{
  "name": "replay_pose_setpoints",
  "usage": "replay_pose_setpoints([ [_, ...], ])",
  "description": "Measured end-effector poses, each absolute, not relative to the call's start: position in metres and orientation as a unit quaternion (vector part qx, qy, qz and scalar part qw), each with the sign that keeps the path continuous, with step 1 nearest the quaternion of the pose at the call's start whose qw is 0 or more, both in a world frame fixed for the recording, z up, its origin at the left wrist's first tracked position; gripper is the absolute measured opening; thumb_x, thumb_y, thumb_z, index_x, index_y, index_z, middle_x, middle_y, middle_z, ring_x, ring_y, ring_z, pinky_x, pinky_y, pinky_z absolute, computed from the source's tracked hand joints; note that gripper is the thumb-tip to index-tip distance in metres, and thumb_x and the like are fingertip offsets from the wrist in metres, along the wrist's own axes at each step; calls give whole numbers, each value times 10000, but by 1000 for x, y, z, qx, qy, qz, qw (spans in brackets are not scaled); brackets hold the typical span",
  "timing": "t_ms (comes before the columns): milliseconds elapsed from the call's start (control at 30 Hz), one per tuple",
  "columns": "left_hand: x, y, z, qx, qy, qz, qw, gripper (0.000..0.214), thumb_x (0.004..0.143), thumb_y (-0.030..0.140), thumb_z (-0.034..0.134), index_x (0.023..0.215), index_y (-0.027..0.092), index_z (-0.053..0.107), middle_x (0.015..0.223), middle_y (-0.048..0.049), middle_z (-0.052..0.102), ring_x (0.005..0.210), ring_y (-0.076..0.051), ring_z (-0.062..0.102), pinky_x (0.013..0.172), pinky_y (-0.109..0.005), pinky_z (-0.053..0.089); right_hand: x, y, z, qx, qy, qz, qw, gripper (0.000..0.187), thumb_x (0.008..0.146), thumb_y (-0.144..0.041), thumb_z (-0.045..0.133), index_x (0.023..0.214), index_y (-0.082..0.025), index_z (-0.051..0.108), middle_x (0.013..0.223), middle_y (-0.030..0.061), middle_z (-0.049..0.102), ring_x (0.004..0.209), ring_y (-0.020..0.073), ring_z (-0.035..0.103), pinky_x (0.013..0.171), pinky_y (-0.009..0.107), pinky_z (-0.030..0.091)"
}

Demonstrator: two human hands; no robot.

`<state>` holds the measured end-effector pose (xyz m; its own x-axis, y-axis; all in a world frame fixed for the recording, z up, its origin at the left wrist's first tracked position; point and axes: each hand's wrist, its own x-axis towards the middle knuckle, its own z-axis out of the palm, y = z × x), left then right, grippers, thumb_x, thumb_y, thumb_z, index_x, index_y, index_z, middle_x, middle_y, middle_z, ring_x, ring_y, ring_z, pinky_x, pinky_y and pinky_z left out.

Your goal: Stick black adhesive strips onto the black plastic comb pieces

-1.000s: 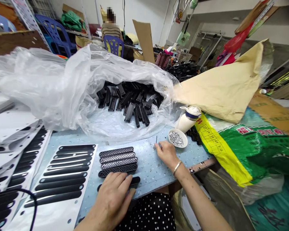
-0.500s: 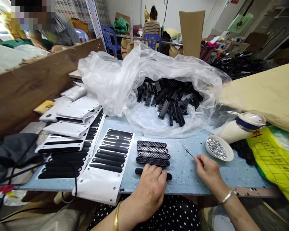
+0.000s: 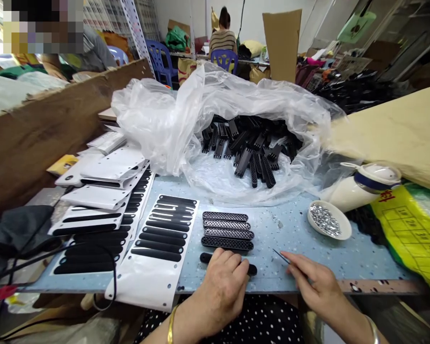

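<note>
Strip of black plastic, lower centre of the frame, looks light, stiff and best held by its edges. The left hand curls over it, how tightly I can't tell; the right hand pinches a thin pick.

You present one left hand, one right hand, two bracelets, one thin tool, four latticed black bars, one separate black bar, one bowl and one bottle. You have one plastic bag; bagged bars overlap, count indeterminable.
</note>
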<state>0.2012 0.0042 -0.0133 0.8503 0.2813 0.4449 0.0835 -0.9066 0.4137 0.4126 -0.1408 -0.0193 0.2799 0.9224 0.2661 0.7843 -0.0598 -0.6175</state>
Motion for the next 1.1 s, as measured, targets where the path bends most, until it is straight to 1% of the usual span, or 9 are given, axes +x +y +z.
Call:
replay_pose_setpoints([
  [33, 201, 5, -12, 942, 102, 244, 204, 172, 872, 55, 501, 962, 155, 609, 808, -73, 619, 739, -213, 537, 670, -362, 425, 408, -140, -16, -709, -594, 117, 361, 248, 926, -146, 450, 1031, -183, 672, 695, 24, 646, 586, 159, 637, 543, 252, 511],
  [67, 202, 6, -12, 942, 111, 230, 218, 162, 877, 64, 500, 950, 160, 608, 805, -69, 618, 737, -210, 536, 671, -361, 425, 404, -140, -13, -701, -594, 135, 371, 258, 929, -136, 445, 1041, -185, 672, 695, 20, 636, 595, 156, 630, 548, 247, 507],
  [167, 201, 6, -12, 940, 117, 212, 239, 158, 895, 85, 492, 958, 166, 612, 814, -68, 626, 749, -210, 541, 685, -366, 429, 393, -136, -5, -701, -570, 184, 387, 232, 939, -143, 449, 908, -191, 674, 701, 20, 605, 629, 154, 608, 570, 248, 488],
  [267, 201, 7, -16, 937, 114, 220, 247, 178, 909, 95, 489, 1013, 166, 614, 829, -74, 639, 767, -214, 552, 694, -371, 436, 384, -130, 0, -714, -538, 216, 393, 214, 940, -163, 467, 852, -192, 661, 709, 18, 594, 651, 157, 591, 589, 256, 468],
  [400, 201, 8, -23, 926, 110, 245, 265, 211, 914, 89, 494, 1078, 159, 607, 862, -82, 657, 793, -219, 567, 715, -388, 444, 375, -121, 4, -709, -532, 224, 404, 178, 906, -156, 518, 815, -174, 671, 696, 25, 597, 645, 156, 579, 593, 260, 448],
  [533, 204, 10, -25, 917, 101, 259, 285, 231, 909, 79, 508, 1109, 148, 601, 894, -91, 667, 807, -221, 575, 721, -399, 446, 372, -117, 7, -704, -541, 211, 409, 187, 886, -129, 533, 792, -155, 692, 670, 29, 566, 620, 149, 557, 574, 259, 426],
  [733, 205, 12, -20, 916, 93, 259, 292, 198, 912, 116, 533, 1090, 160, 608, 874, -83, 669, 785, -218, 581, 702, -391, 450, 371, -114, 9, -692, -571, 192, 399, 220, 893, -96, 511, 795, -145, 702, 679, 41, 539, 635, 157, 549, 575, 267, 418],
  [900, 205, 13, -21, 917, 91, 250, 298, 202, 910, 111, 544, 1097, 160, 603, 891, -84, 671, 793, -220, 574, 701, -393, 437, 371, -110, 6, -688, -587, 186, 384, 246, 898, -89, 497, 744, -148, 680, 671, 38, 524, 625, 156, 534, 564, 269, 408],
  [1100, 205, 12, -21, 914, 91, 259, 298, 199, 904, 95, 542, 1077, 166, 610, 870, -82, 673, 777, -219, 576, 680, -389, 423, 374, -107, 4, -683, -577, 220, 391, 227, 876, -86, 520, 736, -151, 686, 687, 34, 548, 635, 150, 539, 581, 264, 417],
])
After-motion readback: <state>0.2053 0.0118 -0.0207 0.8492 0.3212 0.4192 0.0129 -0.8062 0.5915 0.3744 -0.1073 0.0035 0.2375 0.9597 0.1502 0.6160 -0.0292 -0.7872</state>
